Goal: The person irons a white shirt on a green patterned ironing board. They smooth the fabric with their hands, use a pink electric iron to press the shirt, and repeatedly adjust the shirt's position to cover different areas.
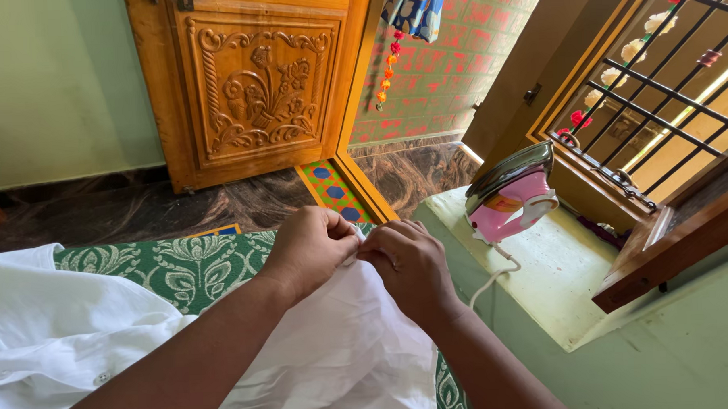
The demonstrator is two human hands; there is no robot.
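Hands, the left hand and the right hand, meet at centre frame, both pinched shut on one edge of the white shirt spread lower left; keeping that edge taut seems wise, clear of the pink iron at right.

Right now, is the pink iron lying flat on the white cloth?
No. The pink iron stands on end on the pale green ledge, apart from the white cloth that both hands pinch.
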